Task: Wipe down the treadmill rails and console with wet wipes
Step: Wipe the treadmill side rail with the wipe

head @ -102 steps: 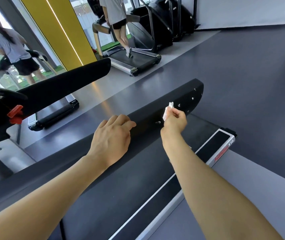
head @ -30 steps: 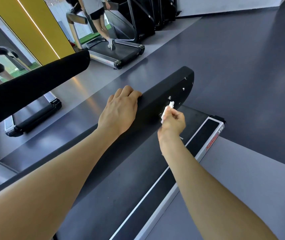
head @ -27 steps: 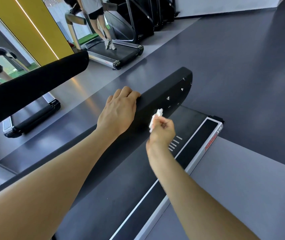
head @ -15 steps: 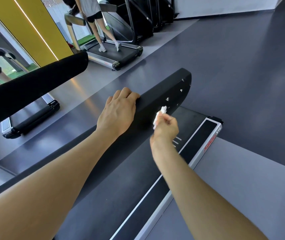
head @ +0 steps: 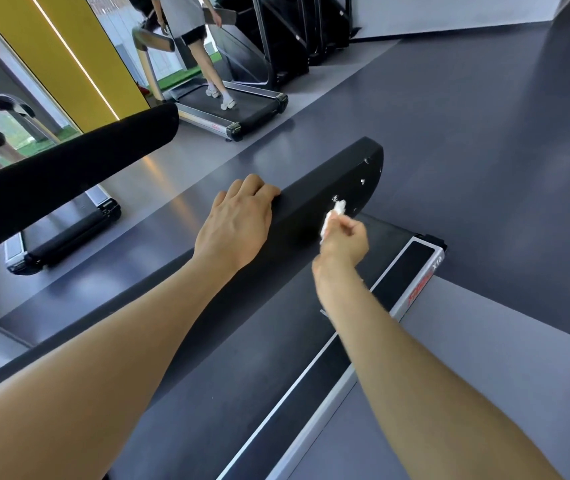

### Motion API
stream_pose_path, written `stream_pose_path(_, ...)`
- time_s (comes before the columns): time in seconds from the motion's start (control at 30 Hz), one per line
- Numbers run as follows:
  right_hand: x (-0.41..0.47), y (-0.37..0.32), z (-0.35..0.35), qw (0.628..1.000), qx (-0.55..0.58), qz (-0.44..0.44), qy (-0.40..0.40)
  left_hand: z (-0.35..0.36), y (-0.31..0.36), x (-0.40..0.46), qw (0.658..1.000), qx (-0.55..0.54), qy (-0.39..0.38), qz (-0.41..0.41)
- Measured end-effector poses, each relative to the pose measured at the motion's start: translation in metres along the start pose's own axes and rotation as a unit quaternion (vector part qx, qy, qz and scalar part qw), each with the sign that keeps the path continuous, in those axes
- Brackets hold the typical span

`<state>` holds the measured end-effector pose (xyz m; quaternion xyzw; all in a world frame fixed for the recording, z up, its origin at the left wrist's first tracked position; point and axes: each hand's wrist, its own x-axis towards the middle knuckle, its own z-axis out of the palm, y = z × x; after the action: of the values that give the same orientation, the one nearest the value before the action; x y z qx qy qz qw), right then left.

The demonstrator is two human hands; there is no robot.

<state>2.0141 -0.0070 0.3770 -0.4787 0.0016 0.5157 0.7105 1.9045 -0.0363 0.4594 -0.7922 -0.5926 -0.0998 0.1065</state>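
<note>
A long black treadmill rail runs from lower left to upper right, ending in a rounded tip with small white specks. My left hand rests on top of the rail, its fingers curled over the far edge. My right hand pinches a small crumpled white wet wipe and presses it against the rail's inner side face, just short of the tip. A second black rail crosses the upper left. The console is out of view.
Below the rail lies the treadmill belt with a silver side strip and red lettering. A person walks on another treadmill at the back. A third treadmill's rear end sits left. Grey floor spreads right.
My right hand slid the wipe back along the rail's side face, then forward again toward the tip. My left hand moved up the rail earlier and has stayed put since.
</note>
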Motion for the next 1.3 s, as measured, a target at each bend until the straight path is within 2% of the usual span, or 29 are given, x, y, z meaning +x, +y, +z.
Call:
stream_pose_path(0.17, -0.045, 0.026, -0.015, 0.998, -0.011, 0.011, -0.057, 0.000, -0.003, 0.001, 1.000, -0.008, 0.007, 0.002)
stream_pose_path(0.27, -0.020, 0.010, -0.006, 0.998, 0.001, 0.041, -0.041, -0.003, 0.000, 0.007, 0.999, -0.022, 0.028, -0.014)
stream_pose_path(0.4, 0.033, -0.018, 0.005, 0.998, 0.009, 0.060, 0.009, -0.001, 0.024, 0.035, 0.999, -0.033, 0.037, 0.005)
stream_pose_path(0.57, 0.080, -0.035, 0.008, 0.996, 0.045, 0.078, 0.019, 0.018, 0.045, 0.067, 0.998, -0.057, 0.041, 0.003)
stream_pose_path(0.67, 0.085, -0.034, 0.006, 0.997, 0.033, 0.065, 0.016, 0.026, 0.043, 0.074, 0.998, -0.056, 0.025, 0.031)
stream_pose_path(0.8, 0.043, -0.004, -0.003, 0.998, 0.031, 0.015, -0.043, 0.032, 0.035, 0.076, 0.995, -0.088, 0.019, 0.045)
stream_pose_path(0.93, 0.013, 0.015, -0.013, 0.995, 0.015, 0.001, -0.102, 0.032, 0.036, 0.078, 0.992, -0.119, 0.024, 0.043)
stream_pose_path(1.13, 0.088, -0.034, 0.005, 0.999, 0.026, 0.012, -0.020, 0.036, 0.036, 0.079, 0.989, -0.142, 0.029, 0.022)
stream_pose_path(1.23, 0.082, -0.029, 0.004, 0.999, 0.043, 0.004, -0.007, 0.037, 0.037, 0.079, 0.988, -0.150, 0.028, 0.018)
stream_pose_path(1.3, 0.052, -0.011, -0.002, 0.998, 0.052, 0.000, -0.032, 0.037, 0.037, 0.079, 0.988, -0.151, 0.028, 0.022)
